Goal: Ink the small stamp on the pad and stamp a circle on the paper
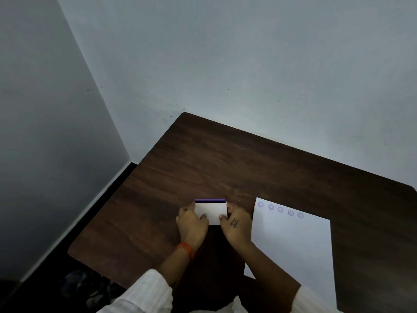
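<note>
A small white box with a purple far edge, the ink pad [211, 211], lies on the dark wooden table [225, 163]. Its white lid faces up and a thin purple-and-black strip shows along its far side. My left hand [191, 224] grips its left end, thumb on the lid. My right hand [237, 224] grips its right end. A white sheet of paper [291, 245] lies to the right, with a row of several purple stamped circles [280, 210] along its top edge. No stamp is in sight.
The table stands in a corner, with grey walls behind and to the left. Its left edge [106, 204] drops to a dark floor, where something dark lies [83, 288]. White sleeves cover both forearms.
</note>
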A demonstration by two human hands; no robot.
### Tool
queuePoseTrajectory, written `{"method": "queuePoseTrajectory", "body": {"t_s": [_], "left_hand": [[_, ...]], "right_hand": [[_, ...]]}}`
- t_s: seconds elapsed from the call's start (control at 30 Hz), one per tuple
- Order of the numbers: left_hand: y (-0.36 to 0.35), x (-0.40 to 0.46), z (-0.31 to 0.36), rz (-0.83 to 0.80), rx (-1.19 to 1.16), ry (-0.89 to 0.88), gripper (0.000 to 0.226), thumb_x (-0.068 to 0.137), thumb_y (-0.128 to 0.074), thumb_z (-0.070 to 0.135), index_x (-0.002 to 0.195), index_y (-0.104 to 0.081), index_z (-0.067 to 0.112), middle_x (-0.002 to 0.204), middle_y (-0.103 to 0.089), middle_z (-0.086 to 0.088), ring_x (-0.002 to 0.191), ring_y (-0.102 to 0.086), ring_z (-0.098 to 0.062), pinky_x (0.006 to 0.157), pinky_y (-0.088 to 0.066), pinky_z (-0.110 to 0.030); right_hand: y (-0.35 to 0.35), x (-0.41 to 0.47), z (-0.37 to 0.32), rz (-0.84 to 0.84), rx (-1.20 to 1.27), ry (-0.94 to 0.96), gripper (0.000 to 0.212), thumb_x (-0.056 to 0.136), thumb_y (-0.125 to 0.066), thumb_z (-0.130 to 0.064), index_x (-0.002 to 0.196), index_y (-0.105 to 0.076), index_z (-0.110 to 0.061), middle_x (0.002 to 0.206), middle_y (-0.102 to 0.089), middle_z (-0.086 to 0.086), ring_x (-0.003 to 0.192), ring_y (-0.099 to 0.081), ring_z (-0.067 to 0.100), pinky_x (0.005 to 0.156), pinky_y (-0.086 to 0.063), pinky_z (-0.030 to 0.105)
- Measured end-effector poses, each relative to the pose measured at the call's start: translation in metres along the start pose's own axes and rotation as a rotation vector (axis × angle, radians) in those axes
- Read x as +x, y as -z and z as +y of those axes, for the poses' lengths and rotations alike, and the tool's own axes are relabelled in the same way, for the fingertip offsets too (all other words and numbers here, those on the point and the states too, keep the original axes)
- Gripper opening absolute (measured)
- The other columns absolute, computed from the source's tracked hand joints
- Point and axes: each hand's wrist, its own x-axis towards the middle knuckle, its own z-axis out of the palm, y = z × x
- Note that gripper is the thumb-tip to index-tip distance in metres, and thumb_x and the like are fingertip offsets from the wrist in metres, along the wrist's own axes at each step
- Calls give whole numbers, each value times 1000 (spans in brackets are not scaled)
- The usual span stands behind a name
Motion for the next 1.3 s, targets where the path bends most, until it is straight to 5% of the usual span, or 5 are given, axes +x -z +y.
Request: {"method": "queuePoseTrajectory", "body": {"t_s": [0.43,0.9,1.1,1.3], "left_hand": [[-7,11,-3,-19,48,2,49,84,-62,15,131,-47,12,135,-48,-14,126,-43,-30,108,-39,-43],[-1,22,-11,60,-15,-19,30,86,-57,7,116,-59,10,124,-59,-13,114,-55,-28,97,-46,-38],[4,29,-12,54,3,-43,26,84,-62,14,110,-64,8,114,-67,-14,106,-61,-29,90,-48,-35],[7,31,-11,54,17,-49,26,83,-64,16,107,-66,6,110,-69,-15,105,-62,-29,89,-47,-33]], "right_hand": [[-2,11,4,-31,-25,-56,37,84,-63,-18,120,-57,-11,126,-61,10,112,-60,28,101,-49,37],[-3,18,6,-24,54,-90,27,81,-67,-14,107,-66,-8,108,-71,12,94,-67,27,89,-56,40],[2,23,5,-38,12,-56,31,83,-66,-16,113,-64,-8,112,-70,10,99,-66,24,83,-48,22],[6,23,4,-43,35,-27,30,82,-66,-12,112,-64,-7,110,-71,11,97,-67,23,77,-47,20]]}}
